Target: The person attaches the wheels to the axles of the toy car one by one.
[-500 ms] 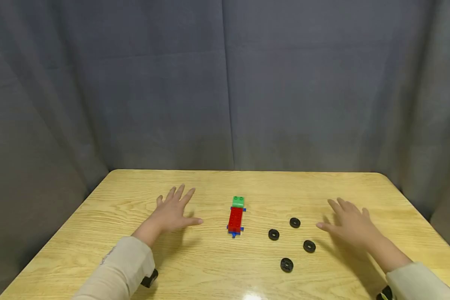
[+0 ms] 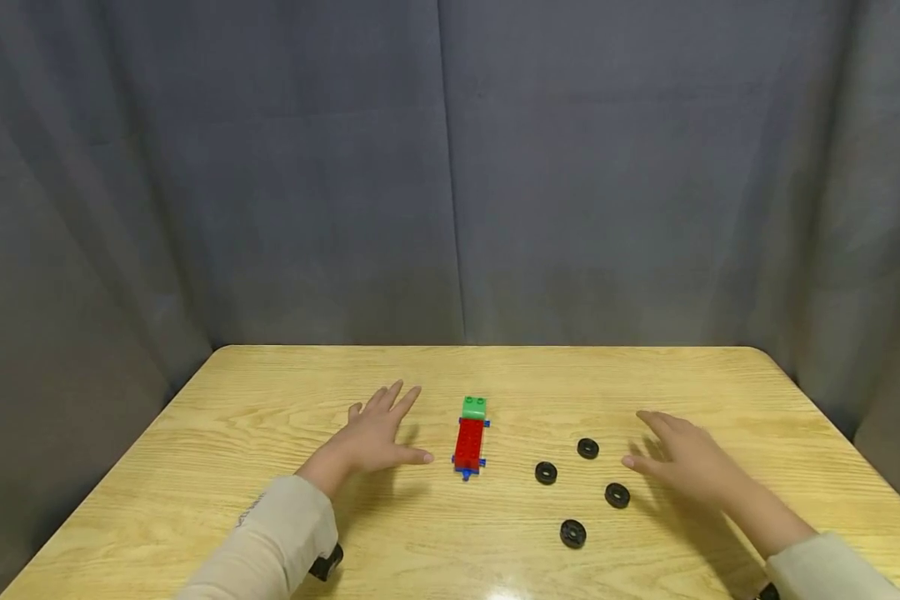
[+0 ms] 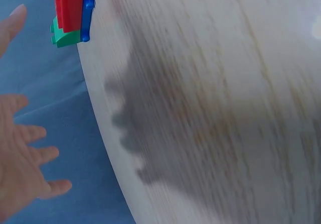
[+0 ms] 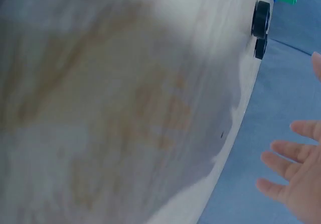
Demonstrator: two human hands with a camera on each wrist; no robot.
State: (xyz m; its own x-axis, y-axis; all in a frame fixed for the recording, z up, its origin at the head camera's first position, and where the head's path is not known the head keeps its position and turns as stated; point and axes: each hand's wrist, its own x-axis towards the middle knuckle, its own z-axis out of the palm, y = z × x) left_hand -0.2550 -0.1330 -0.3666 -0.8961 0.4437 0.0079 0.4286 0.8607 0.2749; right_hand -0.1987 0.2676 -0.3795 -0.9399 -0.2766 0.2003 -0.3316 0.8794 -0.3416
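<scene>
We are hovering with our left hand [image 2: 370, 442] and right hand [image 2: 690, 464] spread, gripping nothing. We are judging the brick car [image 2: 468, 443] light, stiff, best pinched across its long sides.

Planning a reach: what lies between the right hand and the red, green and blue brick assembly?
In the head view, four black rings lie between the right hand and the brick assembly, some off the direct line.
</scene>
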